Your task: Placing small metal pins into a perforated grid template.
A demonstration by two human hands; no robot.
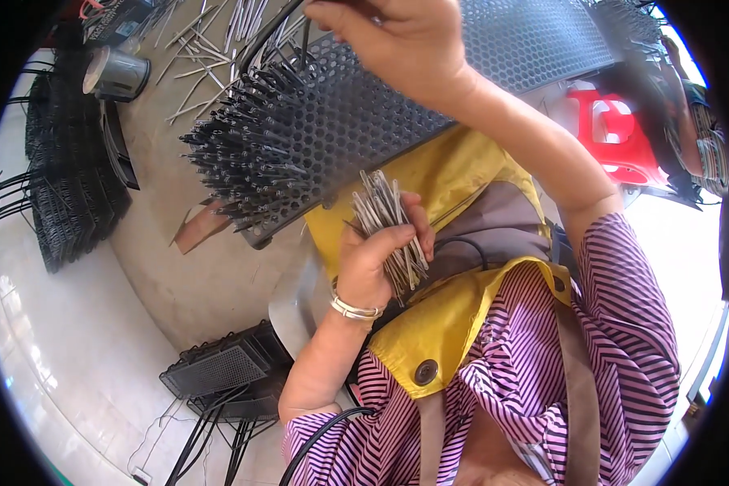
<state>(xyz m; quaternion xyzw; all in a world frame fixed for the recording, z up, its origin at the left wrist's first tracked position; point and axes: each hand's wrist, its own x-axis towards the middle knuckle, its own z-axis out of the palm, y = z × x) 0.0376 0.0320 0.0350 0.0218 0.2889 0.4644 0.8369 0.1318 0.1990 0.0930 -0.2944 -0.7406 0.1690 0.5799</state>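
My left hand [366, 257], with bangles at the wrist, is wrapped round a bundle of thin silvery metal rods [378, 206] above my lap. My right hand [413, 40] reaches over a dark perforated metal panel [364, 121], its fingers pinched together at the top edge of the picture. What they hold, if anything, is partly cut off and I cannot make it out. Close to those fingertips runs a curved black cable-like piece [261, 44]. Many dark rods [247, 154] stand crowded in the holes at the panel's left end.
Loose metal rods [198, 53] lie scattered on the floor beyond the panel, near a metal can [121, 74]. Stacked black racks [69, 170] stand at the left; black perforated pieces [227, 368] lie lower down. A red plastic stool [624, 154] and another person's arm [688, 121] are at the right.
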